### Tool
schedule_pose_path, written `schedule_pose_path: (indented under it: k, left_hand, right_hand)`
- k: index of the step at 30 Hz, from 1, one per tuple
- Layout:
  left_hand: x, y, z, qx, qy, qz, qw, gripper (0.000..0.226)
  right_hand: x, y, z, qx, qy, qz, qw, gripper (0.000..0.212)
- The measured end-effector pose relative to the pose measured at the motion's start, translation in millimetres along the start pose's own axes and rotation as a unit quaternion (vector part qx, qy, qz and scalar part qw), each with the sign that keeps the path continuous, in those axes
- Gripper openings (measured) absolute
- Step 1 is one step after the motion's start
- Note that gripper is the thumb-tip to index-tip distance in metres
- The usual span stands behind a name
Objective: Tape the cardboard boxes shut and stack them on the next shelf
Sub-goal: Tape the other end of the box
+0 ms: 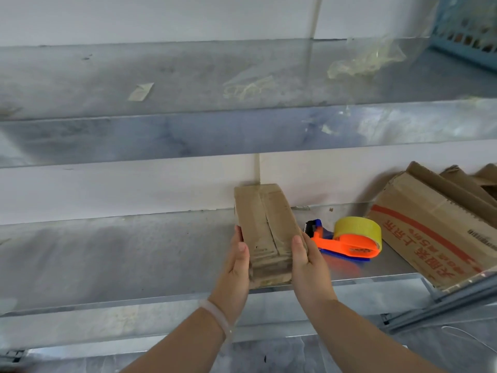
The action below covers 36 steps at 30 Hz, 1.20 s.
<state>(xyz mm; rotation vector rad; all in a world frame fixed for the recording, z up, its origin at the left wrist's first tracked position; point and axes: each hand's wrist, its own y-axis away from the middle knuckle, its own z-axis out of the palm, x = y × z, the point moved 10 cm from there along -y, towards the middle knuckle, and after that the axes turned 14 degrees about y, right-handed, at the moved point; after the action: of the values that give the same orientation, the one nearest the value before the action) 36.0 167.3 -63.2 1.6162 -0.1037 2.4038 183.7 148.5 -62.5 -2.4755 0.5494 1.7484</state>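
A person's left hand [238,261] and right hand [306,261] clasp the long sides of a small brown cardboard box [266,224] on a grey metal shelf [134,251], apparently to lift it. An orange-and-blue tape dispenser [347,239] lies just beside the right hand.

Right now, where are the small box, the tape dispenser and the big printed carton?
small box [265,230]: head view, top face.
tape dispenser [355,242]: head view, orange hub.
big printed carton [430,227]: head view, printed side.

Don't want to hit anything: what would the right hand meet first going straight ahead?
Likely the back wall; the right hand would slide along the small cardboard box, tape dispenser just rightward.
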Motion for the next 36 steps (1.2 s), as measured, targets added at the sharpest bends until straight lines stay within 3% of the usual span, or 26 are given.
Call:
schedule_pose_path:
  k: [1,3,5,7,9,10,12,14,16,19,21,24,27,31,34,36]
  left_hand:
    - [7,4,-6,0.009,-0.039,0.018,0.999,0.044]
    - [30,9,-35,0.098,-0.16,0.077,0.979,0.045]
    - [67,11,-51,0.144,-0.324,0.165,0.92,0.053]
    - [84,3,-35,0.046,-0.461,0.202,0.863,0.059]
    - [72,-3,-15,-0.085,-0.592,0.17,0.783,0.059]
    - [65,-3,-12,-0.115,-0.64,0.144,0.746,0.062]
    - [61,-4,-16,-0.084,-0.685,0.098,0.717,0.067]
    - [64,-4,-18,-0.023,-0.702,0.077,0.708,0.071]
    - [65,-2,-19,0.007,-0.718,0.072,0.692,0.074]
    - [61,-2,-17,-0.033,-0.729,0.077,0.679,0.071]
    - [56,-1,-14,-0.094,-0.733,0.096,0.667,0.067]
    - [53,-5,-15,-0.145,-0.724,0.101,0.666,0.063]
    - [55,-7,-21,-0.124,-0.71,0.106,0.685,0.063]
    - [56,-4,-27,-0.059,-0.699,0.099,0.706,0.077]
    - [57,-9,-31,-0.056,-0.672,0.098,0.732,0.063]
    - [70,-13,-37,-0.023,-0.624,0.116,0.772,0.05]
  right_hand:
    - [0,0,-5,-0.01,0.008,0.0,1.0,0.026]
    - [3,-1,-12,-0.039,0.017,-0.002,0.999,0.03]
    - [2,-1,-15,-0.073,0.027,-0.01,0.997,0.031]
    - [-2,-3,-13,-0.114,0.056,-0.016,0.992,0.026]
    - [-10,-9,-5,-0.147,0.085,-0.028,0.985,0.019]
    - [-15,-15,-5,-0.141,0.092,-0.034,0.985,0.017]
    - [-29,-26,-16,-0.064,0.17,-0.067,0.981,0.026]
    - [-54,-23,-22,0.004,0.284,-0.143,0.948,0.043]
    - [-72,-7,5,-0.043,0.383,-0.248,0.889,0.053]
    - [-64,13,43,-0.113,0.547,-0.338,0.758,0.071]
    - [-64,14,44,-0.106,0.585,-0.346,0.726,0.074]
    - [-64,11,44,-0.12,0.596,-0.352,0.711,0.077]
    - [-61,9,42,-0.116,0.598,-0.344,0.715,0.08]
    - [-63,9,38,-0.075,0.571,-0.313,0.755,0.075]
    - [-66,2,36,-0.065,0.538,-0.298,0.786,0.059]
    - [-71,-4,30,-0.051,0.504,-0.278,0.816,0.056]
